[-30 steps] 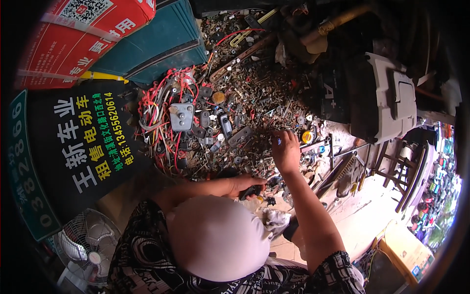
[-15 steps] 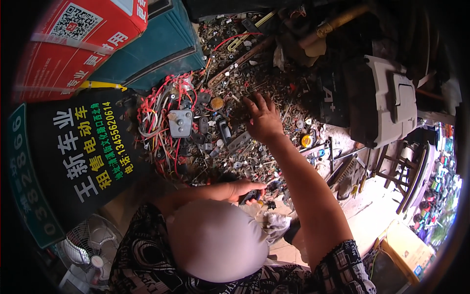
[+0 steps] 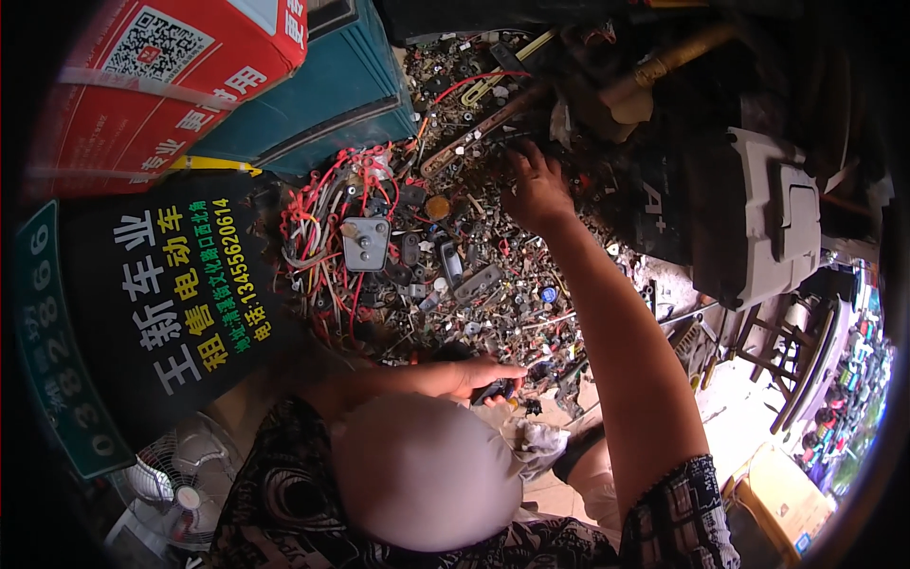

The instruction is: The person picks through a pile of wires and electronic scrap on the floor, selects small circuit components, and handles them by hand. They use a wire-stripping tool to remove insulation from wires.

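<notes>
My right hand (image 3: 538, 194) reaches over the far part of a wide heap of small metal hardware (image 3: 531, 251). Its fingers are apart and slightly bent, their tips against the dark loose bits, and nothing shows held in them. At the near edge of the heap, my left hand (image 3: 479, 376) is closed around a small dark object (image 3: 493, 390), mostly hidden by the fingers, so its kind does not show. Between the hands lie a grey metal plate (image 3: 367, 244), a dark cylindrical part (image 3: 451, 264), a grey metal bar (image 3: 478, 283) and a blue cap (image 3: 549, 295).
Red and white wires (image 3: 332, 223) tangle at the heap's left. Beyond them stand a teal box (image 3: 332, 90) and a red carton (image 3: 180, 114). A black printed board (image 3: 180, 284) and a fan (image 3: 185, 493) are at left. A grey-and-black case (image 3: 749, 218) stands at right.
My right hand has moved farther out and slightly right over the heap. My left hand keeps its hold near the front edge. The whole view has shifted slightly.
</notes>
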The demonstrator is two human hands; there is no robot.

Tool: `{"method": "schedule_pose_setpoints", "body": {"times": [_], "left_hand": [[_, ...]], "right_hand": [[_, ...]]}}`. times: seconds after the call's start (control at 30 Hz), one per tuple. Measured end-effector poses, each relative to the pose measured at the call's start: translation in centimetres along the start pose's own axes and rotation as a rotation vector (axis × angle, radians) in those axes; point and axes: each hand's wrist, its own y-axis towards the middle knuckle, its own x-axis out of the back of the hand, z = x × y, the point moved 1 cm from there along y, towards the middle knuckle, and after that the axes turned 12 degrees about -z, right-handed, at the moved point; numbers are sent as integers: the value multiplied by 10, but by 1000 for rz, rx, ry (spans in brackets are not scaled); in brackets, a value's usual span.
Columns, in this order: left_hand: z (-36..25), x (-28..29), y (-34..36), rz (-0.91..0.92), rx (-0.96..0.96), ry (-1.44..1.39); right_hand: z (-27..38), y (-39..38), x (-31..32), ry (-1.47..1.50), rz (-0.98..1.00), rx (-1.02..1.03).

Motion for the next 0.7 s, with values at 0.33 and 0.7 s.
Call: {"method": "schedule_pose_setpoints", "body": {"times": [0.33,0.7], "left_hand": [[5,5,7,-58,-43,66],[-4,3,0,24,7,19]], "right_hand": [[-22,-78,-19,18,-239,77],[-40,-188,6,75,-327,-79]]}}
